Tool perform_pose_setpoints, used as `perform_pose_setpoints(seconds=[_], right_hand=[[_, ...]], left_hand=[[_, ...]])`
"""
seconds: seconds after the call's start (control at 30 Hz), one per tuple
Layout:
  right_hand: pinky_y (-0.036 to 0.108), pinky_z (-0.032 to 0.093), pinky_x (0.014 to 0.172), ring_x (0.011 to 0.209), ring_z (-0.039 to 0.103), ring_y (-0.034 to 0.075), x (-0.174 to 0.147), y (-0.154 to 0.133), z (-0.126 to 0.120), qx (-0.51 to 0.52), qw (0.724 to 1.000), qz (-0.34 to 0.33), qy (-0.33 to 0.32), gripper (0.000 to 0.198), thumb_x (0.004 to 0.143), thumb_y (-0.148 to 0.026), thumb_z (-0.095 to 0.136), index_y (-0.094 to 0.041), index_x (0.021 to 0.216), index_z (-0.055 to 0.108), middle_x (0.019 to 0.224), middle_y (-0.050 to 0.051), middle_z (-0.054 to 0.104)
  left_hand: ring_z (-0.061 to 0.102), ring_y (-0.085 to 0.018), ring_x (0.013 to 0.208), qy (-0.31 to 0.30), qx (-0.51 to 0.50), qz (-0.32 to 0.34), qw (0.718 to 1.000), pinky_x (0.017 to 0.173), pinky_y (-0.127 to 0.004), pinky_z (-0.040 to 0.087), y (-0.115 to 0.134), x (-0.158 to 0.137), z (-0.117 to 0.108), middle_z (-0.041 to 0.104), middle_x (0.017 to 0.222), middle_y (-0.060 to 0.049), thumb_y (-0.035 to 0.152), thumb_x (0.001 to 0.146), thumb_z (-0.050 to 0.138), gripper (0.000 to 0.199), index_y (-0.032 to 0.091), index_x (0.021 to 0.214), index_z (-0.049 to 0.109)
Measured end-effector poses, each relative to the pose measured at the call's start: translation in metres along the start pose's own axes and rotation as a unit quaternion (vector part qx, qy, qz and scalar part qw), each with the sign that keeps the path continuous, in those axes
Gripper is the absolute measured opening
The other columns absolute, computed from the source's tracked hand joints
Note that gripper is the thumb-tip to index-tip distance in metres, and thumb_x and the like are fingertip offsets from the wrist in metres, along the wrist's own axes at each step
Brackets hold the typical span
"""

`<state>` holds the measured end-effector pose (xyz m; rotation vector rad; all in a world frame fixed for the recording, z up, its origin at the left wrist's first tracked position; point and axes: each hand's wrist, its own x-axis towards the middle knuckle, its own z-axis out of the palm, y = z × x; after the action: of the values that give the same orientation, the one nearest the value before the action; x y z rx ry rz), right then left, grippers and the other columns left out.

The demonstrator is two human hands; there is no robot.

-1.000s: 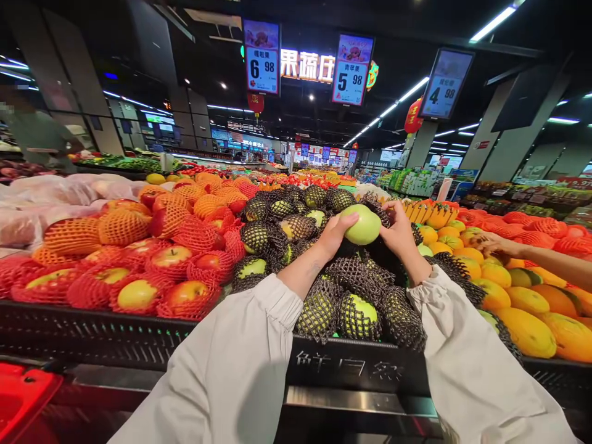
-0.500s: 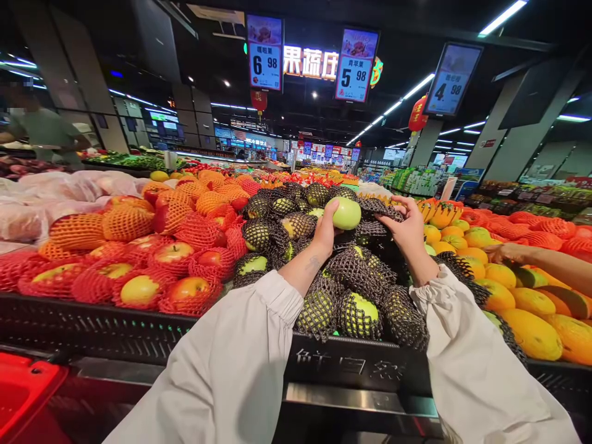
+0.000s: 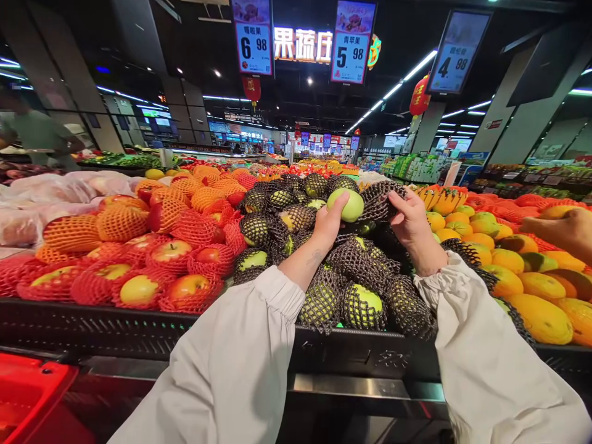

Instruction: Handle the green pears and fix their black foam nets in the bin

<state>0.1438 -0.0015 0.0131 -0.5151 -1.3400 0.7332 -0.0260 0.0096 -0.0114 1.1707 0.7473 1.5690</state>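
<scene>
A bare green apple (image 3: 351, 206) is gripped in my left hand (image 3: 330, 223), thumb across its near side. My right hand (image 3: 411, 219) pinches one end of a black foam net sleeve (image 3: 380, 201), whose other end reaches the apple's right side. Whether the sleeve's mouth touches the apple I cannot tell. Below and around both hands lie several green apples in black nets (image 3: 364, 302), heaped in a black crate (image 3: 342, 351).
Red apples in red and orange nets (image 3: 172, 251) fill the left side. Oranges (image 3: 540, 311) lie to the right, where another person's hand (image 3: 562, 228) holds one. A red basket (image 3: 28, 388) stands at lower left. Price screens (image 3: 354, 43) hang overhead.
The net sleeve now stretches out fuller between my hands, against the apple's right side. The other person's hand has lifted from the oranges with a fruit. The view has tilted slightly down.
</scene>
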Motion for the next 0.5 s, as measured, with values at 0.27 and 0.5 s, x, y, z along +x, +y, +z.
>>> perform_pose_setpoints(seconds=[0.27, 0.5], right_hand=[[0.049, 0.056, 0.097, 0.108, 0.066, 0.032, -0.006, -0.011, -0.001, 0.058, 0.987, 0.138, -0.052, 0.023, 0.06, -0.039, 0.075, -0.025, 0.073, 0.062, 0.091, 0.003, 0.075], [0.047, 0.059, 0.084, 0.093, 0.07, 0.03, -0.006, -0.006, -0.003, 0.003, 0.963, 0.223, -0.151, 0.027, 0.058, -0.041, 0.076, -0.023, 0.074, 0.063, 0.081, 0.003, 0.074]], left_hand=[[0.064, -0.017, 0.075, 0.024, -0.053, 0.005, 0.998, 0.058, -0.024, 0.048, -0.001, 0.001, -0.002, 0.065, 0.079, -0.004, 0.063, 0.086, 0.057, 0.049, 0.017, 0.099, 0.066], [0.065, -0.017, 0.072, 0.036, -0.082, -0.013, 0.996, 0.054, -0.023, 0.047, -0.001, 0.002, -0.002, 0.066, 0.078, -0.004, 0.069, 0.082, 0.058, 0.055, 0.018, 0.101, 0.066]])
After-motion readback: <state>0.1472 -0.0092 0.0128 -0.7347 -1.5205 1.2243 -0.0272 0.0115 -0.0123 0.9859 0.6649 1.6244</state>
